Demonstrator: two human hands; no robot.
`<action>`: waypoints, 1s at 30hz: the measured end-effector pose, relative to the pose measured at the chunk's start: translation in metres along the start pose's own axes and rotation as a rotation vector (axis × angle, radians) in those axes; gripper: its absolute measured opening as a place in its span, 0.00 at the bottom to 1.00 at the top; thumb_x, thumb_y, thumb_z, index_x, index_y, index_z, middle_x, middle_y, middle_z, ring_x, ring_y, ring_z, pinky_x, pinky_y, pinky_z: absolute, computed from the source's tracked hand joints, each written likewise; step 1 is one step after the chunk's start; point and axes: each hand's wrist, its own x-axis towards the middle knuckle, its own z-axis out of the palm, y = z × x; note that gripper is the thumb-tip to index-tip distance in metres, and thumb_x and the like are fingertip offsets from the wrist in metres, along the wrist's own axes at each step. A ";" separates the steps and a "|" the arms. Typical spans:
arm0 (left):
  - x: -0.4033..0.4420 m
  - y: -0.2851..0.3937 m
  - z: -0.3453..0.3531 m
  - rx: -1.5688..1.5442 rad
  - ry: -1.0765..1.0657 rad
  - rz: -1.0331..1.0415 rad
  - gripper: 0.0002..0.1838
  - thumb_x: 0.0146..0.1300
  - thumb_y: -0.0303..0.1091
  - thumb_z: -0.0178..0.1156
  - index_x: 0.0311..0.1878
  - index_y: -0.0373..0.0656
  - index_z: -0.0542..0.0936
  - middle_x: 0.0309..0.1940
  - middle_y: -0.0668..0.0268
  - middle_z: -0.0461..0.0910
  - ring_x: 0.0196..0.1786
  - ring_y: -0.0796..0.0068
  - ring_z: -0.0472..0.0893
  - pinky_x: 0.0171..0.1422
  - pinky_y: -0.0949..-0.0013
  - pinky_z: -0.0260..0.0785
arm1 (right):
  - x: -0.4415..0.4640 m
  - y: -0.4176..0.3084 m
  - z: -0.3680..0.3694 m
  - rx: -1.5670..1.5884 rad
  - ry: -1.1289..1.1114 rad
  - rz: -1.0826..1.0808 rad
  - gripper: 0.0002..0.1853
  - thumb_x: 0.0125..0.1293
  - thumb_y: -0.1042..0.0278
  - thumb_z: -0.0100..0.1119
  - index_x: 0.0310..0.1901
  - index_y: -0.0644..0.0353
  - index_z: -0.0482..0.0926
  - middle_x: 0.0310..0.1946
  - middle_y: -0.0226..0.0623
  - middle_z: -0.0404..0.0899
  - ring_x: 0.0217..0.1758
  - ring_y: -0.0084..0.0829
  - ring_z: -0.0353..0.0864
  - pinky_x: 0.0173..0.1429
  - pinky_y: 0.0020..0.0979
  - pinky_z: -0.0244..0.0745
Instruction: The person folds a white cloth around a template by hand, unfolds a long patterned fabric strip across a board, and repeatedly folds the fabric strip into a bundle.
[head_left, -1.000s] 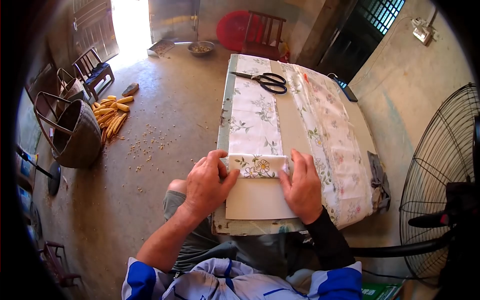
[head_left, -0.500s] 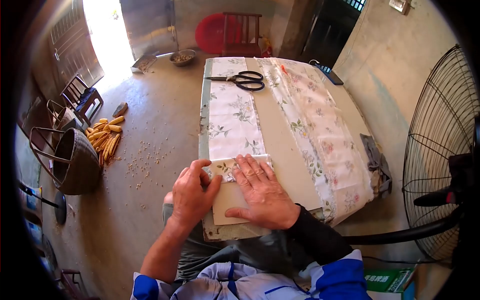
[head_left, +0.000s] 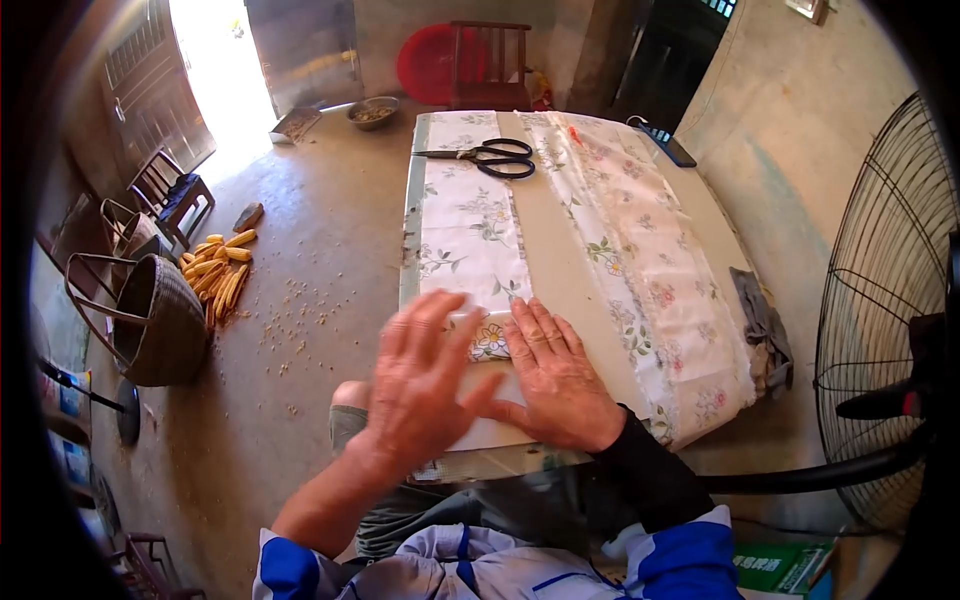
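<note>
A white strip of floral cloth (head_left: 462, 235) runs lengthwise along the left side of the table (head_left: 565, 275). Its near end is folded over, and a yellow flower shows on the folded part (head_left: 490, 342). My right hand (head_left: 560, 385) lies flat across the right part of that fold, fingers stretched out. Over the left part of the fold is my left hand (head_left: 418, 375), fingers apart and slightly smeared by motion; whether it touches the cloth I cannot tell. Black-handled scissors (head_left: 497, 158) rest on the far part of the strip.
More floral cloth (head_left: 665, 290) covers the table's right side, with a grey rag (head_left: 760, 325) at its edge and a phone (head_left: 668, 146) farther back. A large fan (head_left: 880, 300) stands at right. On the floor at left are corn cobs (head_left: 218, 268) and a woven basket (head_left: 165, 325).
My left hand has opened from a bent-finger grip at the fold's left edge and moved right, over the fold. The right hand stays flat on the cloth.
</note>
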 end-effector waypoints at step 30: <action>-0.034 -0.039 0.005 0.030 -0.453 -0.010 0.65 0.62 0.78 0.63 0.83 0.26 0.61 0.86 0.38 0.54 0.91 0.44 0.50 0.92 0.44 0.40 | 0.003 -0.044 0.001 0.115 0.044 -0.188 0.59 0.70 0.22 0.56 0.78 0.78 0.64 0.82 0.65 0.59 0.89 0.58 0.54 0.89 0.60 0.43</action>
